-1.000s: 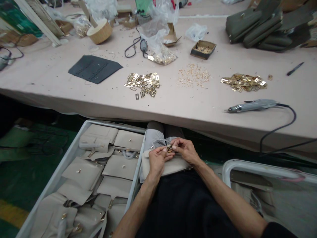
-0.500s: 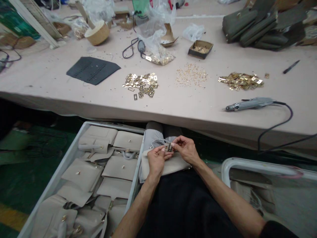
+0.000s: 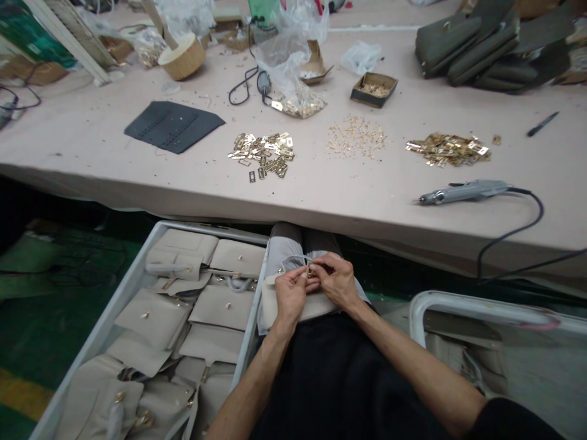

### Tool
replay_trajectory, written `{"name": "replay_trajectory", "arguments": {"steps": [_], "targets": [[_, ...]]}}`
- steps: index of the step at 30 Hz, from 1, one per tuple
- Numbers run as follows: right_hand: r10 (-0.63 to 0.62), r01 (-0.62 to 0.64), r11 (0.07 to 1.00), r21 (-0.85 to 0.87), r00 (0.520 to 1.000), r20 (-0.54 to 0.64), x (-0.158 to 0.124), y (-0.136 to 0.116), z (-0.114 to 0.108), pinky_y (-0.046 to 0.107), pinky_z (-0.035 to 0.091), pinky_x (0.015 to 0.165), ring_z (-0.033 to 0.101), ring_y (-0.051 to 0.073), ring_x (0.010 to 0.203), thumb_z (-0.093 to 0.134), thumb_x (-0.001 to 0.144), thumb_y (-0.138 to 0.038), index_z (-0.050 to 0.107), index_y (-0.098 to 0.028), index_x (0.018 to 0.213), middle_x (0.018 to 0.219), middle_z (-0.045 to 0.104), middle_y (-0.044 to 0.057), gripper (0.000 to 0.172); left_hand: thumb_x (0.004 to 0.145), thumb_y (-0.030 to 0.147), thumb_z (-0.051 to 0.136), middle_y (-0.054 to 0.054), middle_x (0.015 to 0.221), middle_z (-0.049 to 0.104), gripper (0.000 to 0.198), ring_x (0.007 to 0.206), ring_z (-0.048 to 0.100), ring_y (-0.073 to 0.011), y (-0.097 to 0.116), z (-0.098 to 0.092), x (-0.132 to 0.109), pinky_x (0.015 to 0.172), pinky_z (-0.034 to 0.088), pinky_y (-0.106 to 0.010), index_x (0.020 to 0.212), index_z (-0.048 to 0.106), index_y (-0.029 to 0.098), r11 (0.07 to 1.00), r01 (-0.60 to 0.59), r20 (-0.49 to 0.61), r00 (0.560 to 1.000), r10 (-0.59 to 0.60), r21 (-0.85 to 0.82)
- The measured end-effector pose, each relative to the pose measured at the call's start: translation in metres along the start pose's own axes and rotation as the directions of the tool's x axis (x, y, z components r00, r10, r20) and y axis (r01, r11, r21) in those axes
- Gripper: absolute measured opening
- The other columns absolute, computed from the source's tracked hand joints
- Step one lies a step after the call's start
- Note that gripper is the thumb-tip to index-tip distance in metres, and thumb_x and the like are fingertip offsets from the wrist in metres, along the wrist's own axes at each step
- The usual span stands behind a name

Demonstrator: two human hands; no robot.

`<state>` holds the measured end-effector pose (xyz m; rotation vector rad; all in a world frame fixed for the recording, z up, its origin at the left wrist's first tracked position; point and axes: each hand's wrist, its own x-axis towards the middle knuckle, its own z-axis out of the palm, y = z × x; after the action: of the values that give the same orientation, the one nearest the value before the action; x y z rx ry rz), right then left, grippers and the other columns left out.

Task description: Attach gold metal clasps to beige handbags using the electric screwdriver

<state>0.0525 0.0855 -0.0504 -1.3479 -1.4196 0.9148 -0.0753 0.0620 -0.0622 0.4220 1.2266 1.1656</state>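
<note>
Gold clasp (image 3: 310,271) pinched by both hands (over beige bag (image 3: 316,304)).

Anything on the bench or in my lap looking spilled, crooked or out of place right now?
Only loose hardware: small gold bits are scattered straight on the table beside their box, and the plate piles lie unsorted. Both hands, left and right, pinch a gold fitting on the beige bag piece.

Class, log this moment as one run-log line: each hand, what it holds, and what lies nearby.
left hand: pinches gold clasp | right hand: pinches same clasp | under hands: beige bag on lap | nearby: bin of beige bags
</note>
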Motion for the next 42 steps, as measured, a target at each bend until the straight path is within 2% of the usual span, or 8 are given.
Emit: {"name": "replay_trajectory", "arguments": {"steps": [12, 19, 22, 27, 31, 36, 39, 42], "targets": [[-0.043, 0.041, 0.998, -0.048, 0.998, -0.048, -0.002, 0.004, 0.003, 0.031, 0.052, 0.068, 0.065, 0.019, 0.077, 0.072, 0.090, -0.024, 0.081, -0.021, 0.086, 0.084, 0.069, 0.006, 0.010, 0.071, 0.034, 0.087, -0.013, 0.075, 0.080, 0.047, 0.066, 0.079, -0.0280, -0.001, 0.000, -0.001, 0.067, 0.069, -0.040, 0.105, 0.077, 0.004, 0.998, -0.017, -0.049, 0.999, 0.020, 0.058], [0.000, -0.019, 0.993, 0.116, 0.987, 0.160, 0.004, 0.013, -0.007, 0.030, 0.055, 0.071, 0.069, 0.020, 0.084, 0.071, 0.091, -0.025, 0.084, -0.022, 0.098, 0.091, 0.073, 0.008, 0.014, 0.071, 0.029, 0.085, -0.015, 0.076, 0.080, 0.042, 0.064, 0.079, -0.0256, 0.004, -0.001, -0.004, 0.060, 0.066, -0.030, 0.102, 0.075, 0.003, 0.999, 0.008, -0.052, 0.999, -0.006, 0.039], [-0.060, 0.035, 0.992, 0.120, 0.975, 0.213, 0.006, 0.014, -0.010, 0.031, 0.056, 0.072, 0.070, 0.021, 0.085, 0.069, 0.094, -0.026, 0.084, -0.023, 0.099, 0.093, 0.074, 0.008, 0.016, 0.070, 0.029, 0.085, -0.014, 0.073, 0.079, 0.043, 0.062, 0.078, -0.0254, 0.005, -0.003, -0.005, 0.057, 0.064, -0.028, 0.102, 0.075, 0.002, 1.000, 0.009, -0.055, 0.998, -0.008, 0.028], [-0.180, 0.161, 0.982, 0.095, 0.951, 0.251, 0.009, 0.020, -0.012, 0.030, 0.053, 0.071, 0.068, 0.020, 0.082, 0.065, 0.098, -0.028, 0.083, -0.024, 0.102, 0.093, 0.073, 0.008, 0.019, 0.069, 0.032, 0.085, -0.012, 0.067, 0.077, 0.046, 0.060, 0.078, -0.0261, 0.005, -0.004, -0.003, 0.054, 0.064, -0.029, 0.103, 0.076, 0.002, 0.999, 0.005, -0.041, 0.999, -0.003, 0.051], [-0.192, 0.173, 0.980, 0.096, 0.944, 0.267, 0.009, 0.023, -0.012, 0.030, 0.052, 0.070, 0.067, 0.019, 0.081, 0.067, 0.098, -0.031, 0.082, -0.022, 0.104, 0.092, 0.072, 0.008, 0.019, 0.070, 0.033, 0.084, -0.012, 0.067, 0.077, 0.046, 0.061, 0.078, -0.0256, 0.002, -0.005, -0.003, 0.057, 0.065, -0.031, 0.105, 0.078, 0.002, 0.998, -0.005, -0.016, 1.000, 0.006, 0.064], [-0.186, 0.156, 0.979, 0.129, 0.943, 0.275, 0.011, 0.018, -0.014, 0.030, 0.052, 0.072, 0.067, 0.019, 0.081, 0.070, 0.096, -0.029, 0.082, -0.020, 0.102, 0.090, 0.073, 0.009, 0.017, 0.071, 0.031, 0.083, -0.011, 0.066, 0.077, 0.050, 0.060, 0.077, -0.0245, -0.007, -0.005, -0.005, 0.057, 0.065, -0.030, 0.111, 0.076, 0.002, 0.998, -0.013, -0.070, 0.997, 0.017, 0.057], [-0.187, 0.166, 0.982, 0.088, 0.906, 0.379, 0.018, 0.014, -0.021, 0.029, 0.050, 0.072, 0.065, 0.019, 0.080, 0.070, 0.095, -0.028, 0.081, -0.019, 0.109, 0.088, 0.072, 0.008, 0.020, 0.072, 0.031, 0.083, -0.012, 0.067, 0.078, 0.049, 0.059, 0.077, -0.0243, -0.006, -0.006, -0.005, 0.056, 0.064, -0.030, 0.109, 0.075, 0.001, 0.997, -0.013, -0.062, 0.998, 0.017, 0.070], [-0.174, 0.171, 0.984, 0.057, 0.822, 0.541, 0.031, 0.010, -0.030, 0.028, 0.048, 0.071, 0.063, 0.017, 0.077, 0.068, 0.095, -0.027, 0.079, -0.019, 0.115, 0.086, 0.071, 0.006, 0.024, 0.069, 0.030, 0.085, -0.013, 0.067, 0.077, 0.047, 0.058, 0.077, -0.0255, 0.000, -0.005, -0.006, 0.054, 0.064, -0.030, 0.104, 0.075, 0.000, 0.997, -0.008, -0.037, 0.999, 0.011, 0.075]]}}
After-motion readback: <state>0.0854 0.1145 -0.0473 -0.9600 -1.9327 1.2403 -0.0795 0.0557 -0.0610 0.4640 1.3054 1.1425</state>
